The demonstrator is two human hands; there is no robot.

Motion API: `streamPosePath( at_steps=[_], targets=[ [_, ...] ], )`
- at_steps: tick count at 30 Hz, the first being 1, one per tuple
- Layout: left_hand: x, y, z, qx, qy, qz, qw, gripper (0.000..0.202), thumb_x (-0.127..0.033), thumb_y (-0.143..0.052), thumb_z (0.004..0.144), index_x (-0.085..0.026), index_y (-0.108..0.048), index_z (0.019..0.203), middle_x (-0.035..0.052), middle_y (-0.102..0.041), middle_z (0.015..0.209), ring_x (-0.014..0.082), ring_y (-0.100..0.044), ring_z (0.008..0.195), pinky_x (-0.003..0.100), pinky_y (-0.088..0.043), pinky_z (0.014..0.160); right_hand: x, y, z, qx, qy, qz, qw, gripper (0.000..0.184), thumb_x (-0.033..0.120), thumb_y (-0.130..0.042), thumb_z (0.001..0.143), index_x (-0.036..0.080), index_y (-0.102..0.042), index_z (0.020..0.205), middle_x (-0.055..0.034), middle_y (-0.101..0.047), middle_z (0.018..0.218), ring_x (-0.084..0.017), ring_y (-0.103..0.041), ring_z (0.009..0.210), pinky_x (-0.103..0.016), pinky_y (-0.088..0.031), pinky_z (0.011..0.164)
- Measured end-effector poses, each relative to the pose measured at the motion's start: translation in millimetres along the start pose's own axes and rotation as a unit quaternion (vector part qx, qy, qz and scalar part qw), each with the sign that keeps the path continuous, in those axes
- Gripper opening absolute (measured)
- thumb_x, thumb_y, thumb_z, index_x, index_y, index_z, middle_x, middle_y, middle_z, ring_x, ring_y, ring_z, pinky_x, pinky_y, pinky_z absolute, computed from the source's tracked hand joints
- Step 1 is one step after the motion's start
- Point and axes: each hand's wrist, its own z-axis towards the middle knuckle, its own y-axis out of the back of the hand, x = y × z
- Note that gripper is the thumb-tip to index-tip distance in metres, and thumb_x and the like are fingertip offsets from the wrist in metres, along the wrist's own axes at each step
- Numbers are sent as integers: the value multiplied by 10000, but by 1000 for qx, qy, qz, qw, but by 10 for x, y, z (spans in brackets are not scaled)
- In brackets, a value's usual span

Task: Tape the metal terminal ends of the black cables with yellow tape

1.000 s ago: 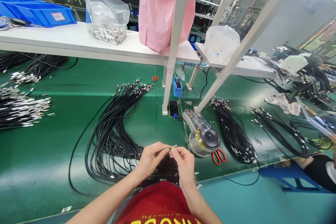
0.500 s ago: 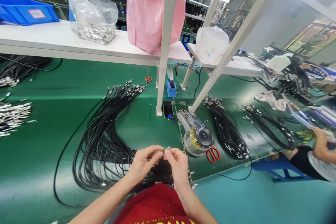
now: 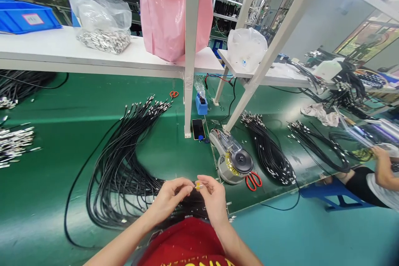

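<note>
My left hand and my right hand meet fingertip to fingertip low in the middle of the head view. Between them is a small cable end with a yellow piece on it, perhaps tape. The left fingers pinch the cable side, while the right thumb and forefinger close around the yellow piece. Too small to make out is how the two parts join. Beside and under my hands lies a large bundle of black cables, curving across the green table, its silvery connector ends fanned out toward the back.
Right of my hands stand a round tape dispenser and red-handled scissors. Behind are a phone and a blue holder. More cable bundles lie to the right, where a co-worker's arm shows. White posts support the shelf.
A yellow piece now shows at my right fingertips, where a silvery cable end was seen before. My hands stay close together. The view has shifted slightly.
</note>
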Motion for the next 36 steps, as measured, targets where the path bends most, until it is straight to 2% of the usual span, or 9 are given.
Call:
streamPosePath(
  at_steps=[6,11,14,17,19,22,28,31,36],
  targets=[
    [-35,-5,16,-9,-15,40,999,267,-369,-538,931,-162,-697,877,16,-640,731,135,-543,673,208,-440,618,125,124,-76,12,16,-74,997,237,351,-596,868,166,-682,746,-23,-668,657,-159,-599,599,-247,-457,589],
    [-142,-67,64,17,-8,1,1000,312,-391,-611,886,-166,-671,1093,57,-699,920,158,-611,771,243,-497,699,225,126,-116,6,52,-147,988,212,283,-582,856,179,-686,703,-3,-636,603,-149,-552,561,-240,-405,546],
    [-186,-123,104,31,4,-27,999,276,-399,-618,878,-142,-714,912,59,-714,846,170,-633,765,249,-506,700,216,124,-142,-1,63,-163,985,230,306,-574,867,184,-692,712,-8,-647,606,-152,-545,556,-246,-394,536],
    [-167,-165,124,-5,2,-34,999,261,-380,-650,857,-137,-720,793,51,-719,759,170,-644,713,241,-509,659,197,133,-149,-2,53,-154,987,247,329,-569,876,183,-676,707,-6,-640,610,-152,-549,564,-246,-400,547],
    [-125,-181,122,-33,-33,-4,999,231,-354,-664,855,-150,-737,775,49,-728,742,170,-655,697,243,-517,655,186,136,-143,-1,48,-137,989,251,335,-574,873,182,-664,695,2,-618,597,-149,-539,559,-244,-396,544],
    [-34,-184,105,-73,-147,70,984,188,-302,-637,891,-179,-754,811,50,-746,778,162,-683,718,240,-539,686,157,124,-128,-3,36,-99,994,251,341,-590,864,179,-654,683,12,-584,580,-140,-514,549,-240,-386,538],
    [170,-123,79,-105,-398,261,873,221,-172,-531,954,-199,-683,1112,82,-762,947,139,-718,768,203,-568,699,76,65,-91,-7,-14,3,1000,263,363,-636,832,168,-627,656,29,-536,557,-115,-453,518,-230,-356,518],
    [230,-80,63,-89,-429,322,839,324,-143,-433,981,-197,-608,1249,122,-743,1050,157,-722,843,225,-576,718,71,48,-67,-13,-48,68,996,306,383,-683,793,168,-594,594,36,-513,523,-101,-416,485,-229,-336,500],
    [247,-38,39,-37,-432,339,835,421,-126,-382,991,-180,-466,1401,156,-713,1122,182,-709,921,244,-577,717,57,42,-45,-3,-86,132,987,367,423,-740,734,169,-571,530,38,-505,491,-92,-400,457,-232,-323,485]
  ],
)
